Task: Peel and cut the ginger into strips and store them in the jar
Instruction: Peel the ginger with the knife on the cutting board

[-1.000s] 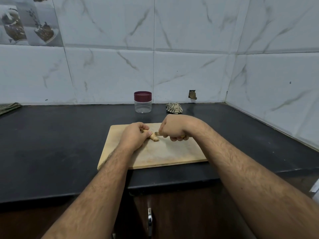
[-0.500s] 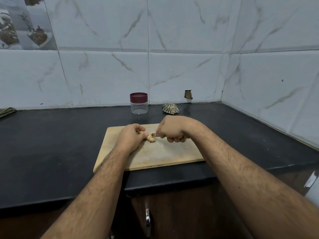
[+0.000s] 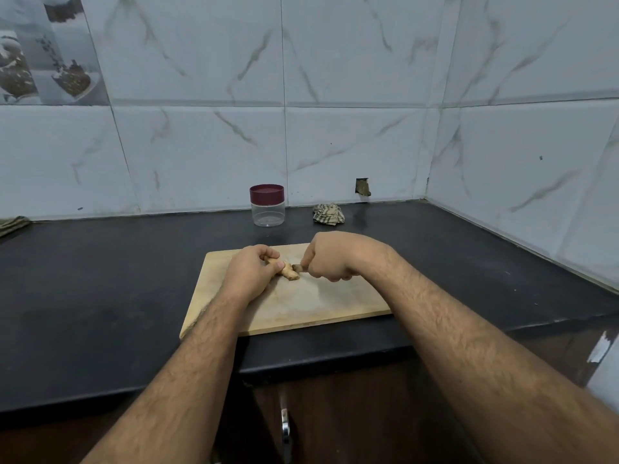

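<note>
Wooden cutting board [image 3: 301, 306] supports the ginger [image 3: 288, 270], gripped at its left end by the left hand [image 3: 249, 272], while the right hand [image 3: 335, 256] clenches a mostly hidden tool against its right end.

black counter [image 3: 100, 296] | on it: wooden board [image 3: 301, 306], lidded jar [image 3: 267, 205], crumpled cloth [image 3: 328, 214]
</note>
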Demonstrator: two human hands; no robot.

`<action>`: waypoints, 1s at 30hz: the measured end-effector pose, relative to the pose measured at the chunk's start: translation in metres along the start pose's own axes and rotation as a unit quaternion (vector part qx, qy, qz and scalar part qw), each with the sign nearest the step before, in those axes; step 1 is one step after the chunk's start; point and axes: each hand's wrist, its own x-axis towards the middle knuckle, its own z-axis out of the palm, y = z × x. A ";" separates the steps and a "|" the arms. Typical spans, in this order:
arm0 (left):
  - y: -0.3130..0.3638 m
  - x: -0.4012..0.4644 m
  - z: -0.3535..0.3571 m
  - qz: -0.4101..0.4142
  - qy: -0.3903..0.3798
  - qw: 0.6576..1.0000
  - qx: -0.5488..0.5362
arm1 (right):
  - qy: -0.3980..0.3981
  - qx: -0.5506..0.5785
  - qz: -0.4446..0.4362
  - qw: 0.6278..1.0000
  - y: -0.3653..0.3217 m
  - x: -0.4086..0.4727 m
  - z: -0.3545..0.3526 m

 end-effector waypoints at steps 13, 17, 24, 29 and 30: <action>-0.001 -0.001 0.000 -0.009 0.002 1.000 -0.007 | 0.026 0.002 -0.002 1.000 0.016 -0.021 0.007; 0.001 -0.002 -0.001 -0.013 0.005 1.000 -0.008 | 0.085 0.059 -0.003 0.995 0.017 -0.022 0.023; 0.009 -0.007 -0.004 -0.007 0.010 0.999 0.038 | 0.124 0.100 0.018 0.987 0.018 -0.018 0.045; 0.008 -0.009 -0.009 0.000 0.001 0.996 0.089 | 0.119 0.105 0.009 0.987 0.017 -0.017 0.052; 0.008 -0.009 -0.010 0.000 -0.001 0.996 0.093 | 0.117 0.105 0.009 0.988 0.017 -0.017 0.053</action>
